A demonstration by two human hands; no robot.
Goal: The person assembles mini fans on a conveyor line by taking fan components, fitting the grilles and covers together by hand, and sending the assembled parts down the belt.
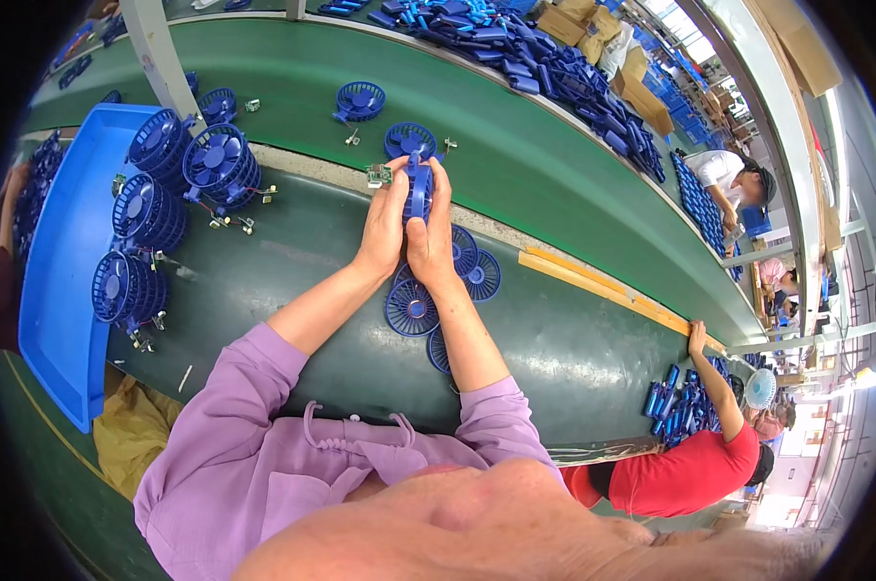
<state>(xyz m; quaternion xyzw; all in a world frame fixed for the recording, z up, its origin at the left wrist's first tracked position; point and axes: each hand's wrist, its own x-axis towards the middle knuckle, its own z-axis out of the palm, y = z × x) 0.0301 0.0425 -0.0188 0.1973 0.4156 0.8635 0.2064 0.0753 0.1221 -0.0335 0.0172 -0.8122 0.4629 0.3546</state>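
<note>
Both my hands are raised over the near edge of the green belt, pressed around one blue round fan head [418, 194] turned edge-on. My left hand [385, 230] grips its left side, and my right hand [430, 247] grips its right side. A small green circuit board [378, 175] sits beside my left fingers. Just past my fingertips another fan head [409, 141] lies on the belt. Under my right wrist several loose blue round grilles [411, 308] lie on the dark green tabletop, partly hidden by my forearm.
Stacks of blue fan heads [220, 165] with dangling wires stand at left, next to a blue tray [65, 261]. The green belt [544, 184] runs across, with a wooden strip [612, 295] along it. Blue parts are heaped beyond; a person in red [685, 470] works at right.
</note>
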